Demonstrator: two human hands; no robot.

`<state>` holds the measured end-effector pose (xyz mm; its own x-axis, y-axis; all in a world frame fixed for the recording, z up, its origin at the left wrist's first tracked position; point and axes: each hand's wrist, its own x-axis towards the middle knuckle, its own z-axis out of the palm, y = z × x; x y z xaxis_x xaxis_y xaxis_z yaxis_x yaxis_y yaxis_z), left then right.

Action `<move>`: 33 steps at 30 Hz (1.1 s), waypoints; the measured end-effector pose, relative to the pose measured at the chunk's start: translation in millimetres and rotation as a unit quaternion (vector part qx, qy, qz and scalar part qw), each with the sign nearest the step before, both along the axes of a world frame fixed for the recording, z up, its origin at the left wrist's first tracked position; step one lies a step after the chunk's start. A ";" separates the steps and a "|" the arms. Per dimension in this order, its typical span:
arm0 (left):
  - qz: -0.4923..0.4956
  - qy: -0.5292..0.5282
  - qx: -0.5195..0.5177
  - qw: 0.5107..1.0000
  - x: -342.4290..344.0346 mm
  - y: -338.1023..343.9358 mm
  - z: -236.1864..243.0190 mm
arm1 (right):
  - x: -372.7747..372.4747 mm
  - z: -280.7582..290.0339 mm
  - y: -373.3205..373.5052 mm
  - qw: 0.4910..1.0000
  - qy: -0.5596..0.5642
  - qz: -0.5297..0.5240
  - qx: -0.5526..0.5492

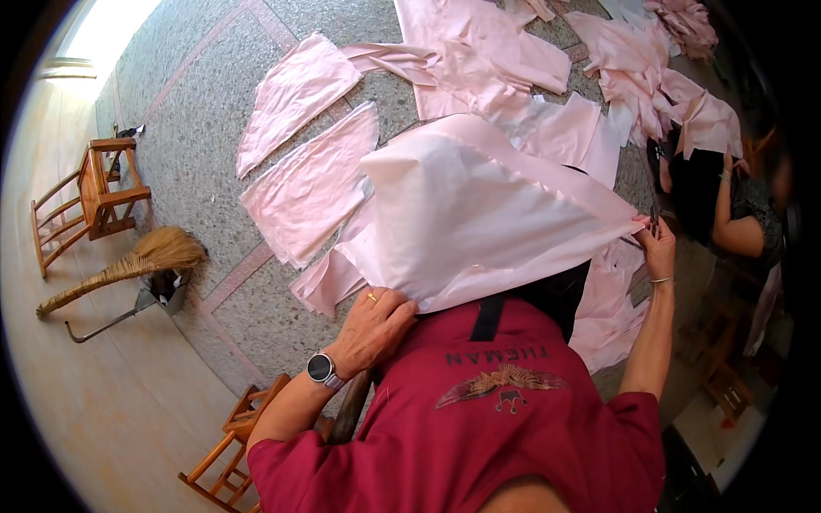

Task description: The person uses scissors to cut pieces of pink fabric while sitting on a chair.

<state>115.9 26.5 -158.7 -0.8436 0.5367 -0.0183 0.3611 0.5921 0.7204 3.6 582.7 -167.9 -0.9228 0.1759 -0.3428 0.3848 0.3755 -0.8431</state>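
One pink cloth (505, 227): L hand (368, 329) pinching near edge, R hand (657, 248) pinching R corner w/ dk tool (655, 221), type unclear. Broom (162, 253) nr floor's (214, 128) L edge.

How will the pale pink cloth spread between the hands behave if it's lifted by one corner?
The pale pink cloth will probably flop and sag, since it drapes in soft, rounded folds. It is likely light for its size, as it looks like thin sheet fabric. It may slide a little, judging by the faint sheen near its pinker band.
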 end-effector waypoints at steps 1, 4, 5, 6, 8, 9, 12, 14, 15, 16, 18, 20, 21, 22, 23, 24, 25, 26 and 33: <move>-0.002 0.003 0.002 1.000 -0.3 -0.7 -0.9 | 1.3 -3.1 6.1 1.000 -0.006 0.007 0.002; 0.040 0.046 0.004 0.998 -9.9 3.8 4.1 | 1.5 -4.7 10.6 1.000 0.003 -0.002 0.004; 0.048 0.042 0.001 0.998 -10.3 3.5 2.4 | 1.2 -4.3 9.5 1.000 0.010 -0.011 0.004; 0.056 0.037 -0.001 0.998 -10.2 3.8 -0.4 | 2.0 -2.1 8.5 1.000 0.009 -0.018 0.002; 0.051 0.043 0.001 0.998 -10.4 3.2 -5.7 | 3.6 2.4 6.3 0.999 0.009 -0.034 -0.003; 0.039 0.055 0.005 0.998 -11.5 2.1 -8.5 | 4.0 3.6 5.6 0.999 0.008 -0.034 -0.005; 0.062 0.028 0.006 0.998 -13.9 0.9 -6.3 | 6.6 1.6 9.7 0.999 0.002 -0.034 -0.008; 0.077 0.003 0.015 0.997 -13.1 -1.5 -9.5 | 9.5 -2.2 21.4 1.000 -0.004 -0.030 -0.007; 0.077 -0.003 0.022 0.997 -11.9 -6.4 -14.4 | 9.0 -1.3 19.4 1.000 -0.010 -0.024 -0.008; 0.076 -0.009 0.029 0.997 -11.0 -9.3 -17.4 | 8.4 0.3 17.8 1.000 -0.016 -0.018 -0.008; 0.074 0.014 0.053 0.996 -15.5 -12.0 -16.6 | 7.9 2.8 12.4 0.999 -0.023 -0.018 -0.014; 0.074 0.020 0.064 0.995 -19.1 -16.4 -15.7 | 8.1 4.9 5.4 0.999 -0.026 -0.031 -0.026; 0.076 0.014 0.064 0.995 -18.7 -18.5 -17.5 | 8.4 6.1 3.5 0.999 -0.025 -0.035 -0.028; 0.078 0.008 0.065 0.995 -18.2 -20.8 -19.5 | 8.4 7.0 2.1 0.998 -0.025 -0.039 -0.030; 0.073 -0.006 0.066 0.995 -17.2 -23.7 -21.9 | 7.9 7.0 0.8 0.998 -0.024 -0.043 -0.032; 0.067 -0.019 0.069 0.995 -16.3 -26.0 -24.6 | 7.7 7.0 0.9 0.998 -0.025 -0.043 -0.032; 0.061 -0.033 0.071 0.995 -15.8 -27.8 -25.6 | 7.4 6.7 1.2 0.998 -0.026 -0.042 -0.032; 0.070 -0.026 0.085 0.994 -16.3 -28.3 -25.8 | 7.2 6.5 1.0 0.998 -0.026 -0.042 -0.031; 0.193 -0.059 0.202 0.958 -27.8 -31.0 -19.1 | 7.0 10.0 -0.7 0.996 0.001 -0.057 -0.064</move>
